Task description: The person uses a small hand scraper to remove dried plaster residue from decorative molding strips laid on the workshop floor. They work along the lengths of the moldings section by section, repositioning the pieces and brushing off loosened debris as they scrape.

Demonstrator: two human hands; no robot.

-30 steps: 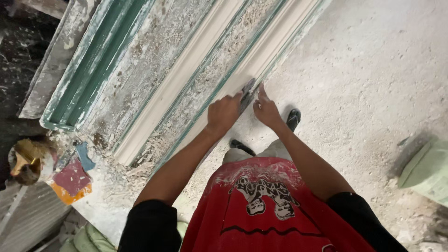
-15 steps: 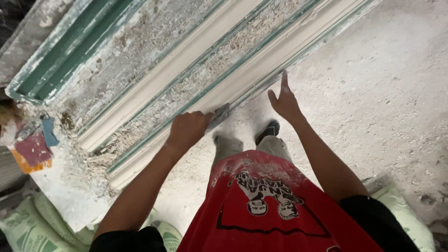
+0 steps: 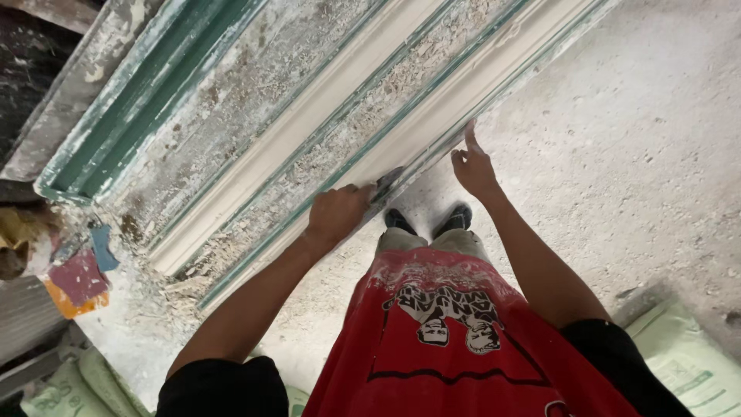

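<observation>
The long white plaster moulding [image 3: 432, 123] lay along the near edge of the green-edged counter [image 3: 116, 139]; its face looked smooth, while crumbs and scrapings littered the channel beside it. Left hand [image 3: 337, 215] was closed around a dark scraper [image 3: 384, 185] pressed to the strip; right hand [image 3: 472, 166] was open, index fingertip touching the edge. The scraper's blade was mostly hidden, and both moulding ends were cut off.

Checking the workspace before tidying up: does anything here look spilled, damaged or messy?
Yes. Loose whitish crumbs and shavings fill the channels of the long green-edged mould bench and spill off its end onto the floor. The bench's green paint is worn and caked. The left hand grips a small dark tool; the right hand touches the white moulding strip.
</observation>
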